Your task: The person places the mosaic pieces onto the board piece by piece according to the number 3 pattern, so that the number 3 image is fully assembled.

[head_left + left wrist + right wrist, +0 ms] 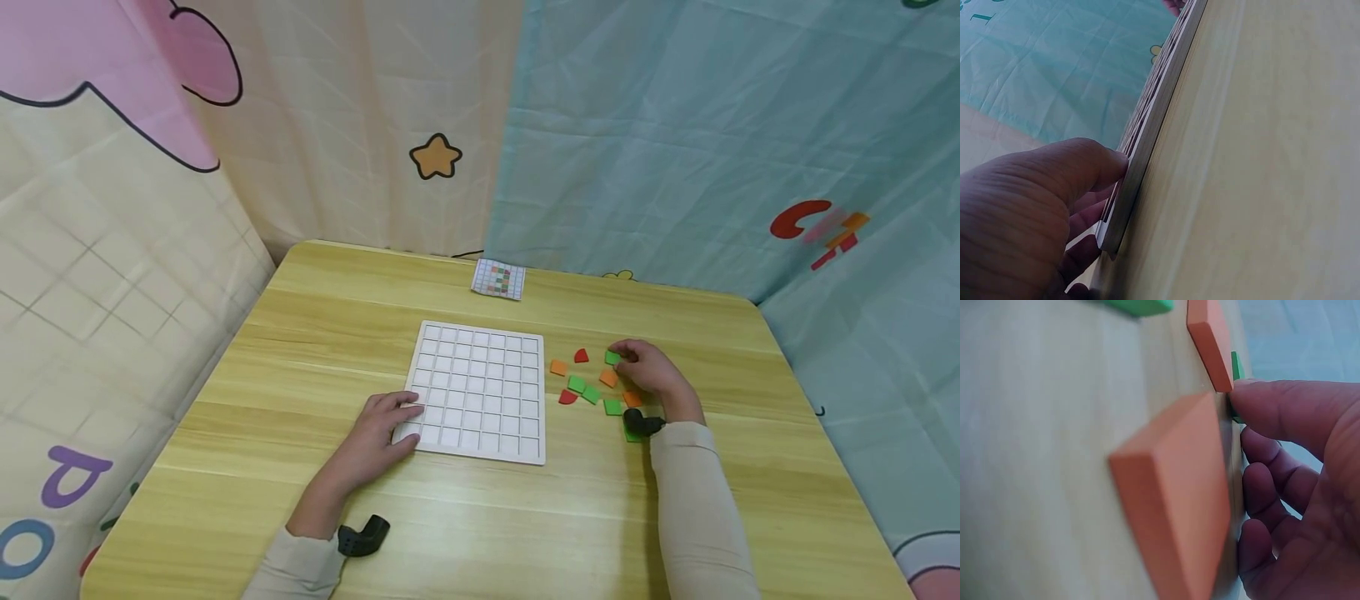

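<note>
"What's at the fingertips?"

"I see a green square (pixel 611 358) on the wooden table (pixel 480 525), just beyond an orange square (pixel 608 379). The right hand (pixel 649 367) pinches it, thumb and finger nearly together."

"And the left hand (pixel 377 435)?"

"Fingers loosely spread, holding nothing up, resting at the white grid board's (pixel 480 385) near left corner. Beyond the board, I've got a patterned card (pixel 498 279)."

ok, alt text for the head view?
A person's right hand pinches a green tile among other tiles in red, orange and green, right of a white grid board. The left hand rests at the board's left edge; a small patterned card lies beyond the board on the wooden table.
</note>
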